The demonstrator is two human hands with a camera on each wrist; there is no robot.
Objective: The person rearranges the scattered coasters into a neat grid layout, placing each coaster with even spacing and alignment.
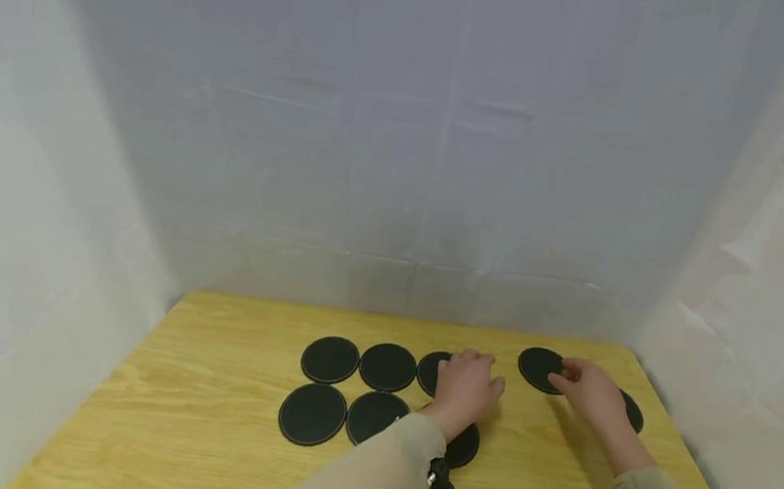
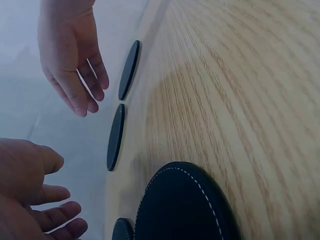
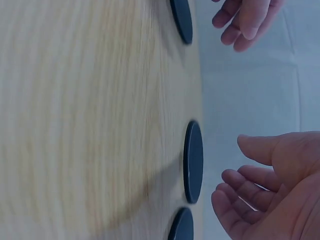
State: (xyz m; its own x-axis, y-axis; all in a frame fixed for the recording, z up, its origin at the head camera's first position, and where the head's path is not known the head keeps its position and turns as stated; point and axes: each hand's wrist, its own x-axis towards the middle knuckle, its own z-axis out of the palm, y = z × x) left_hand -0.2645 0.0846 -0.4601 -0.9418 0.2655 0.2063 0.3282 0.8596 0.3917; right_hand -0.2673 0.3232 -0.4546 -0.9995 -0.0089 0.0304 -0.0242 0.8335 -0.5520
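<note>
Black round coasters with pale edge stitching [image 2: 180, 205] lie flat on a wooden table. My left hand [image 1: 469, 384] is over the right end of a two-row group, partly hiding a back coaster [image 1: 428, 371] and a front coaster [image 1: 463, 448]. Its fingers are spread and loosely bent, with nothing in them. To the right, my right hand [image 1: 593, 392] overlaps the edge of a separate coaster [image 1: 537, 368] in the head view. The right wrist view shows this hand [image 3: 280, 185] raised beside a coaster [image 3: 193, 162], fingers relaxed and apart, palm bare. Another coaster [image 1: 633, 411] lies partly behind the right hand.
More coasters form the group's left part, including a back-left one [image 1: 330, 360] and a front-left one [image 1: 312, 414], edges close together. Bare wood [image 1: 186, 398] spans the table's left side. White sheeting [image 1: 402, 157] encloses the back and both sides.
</note>
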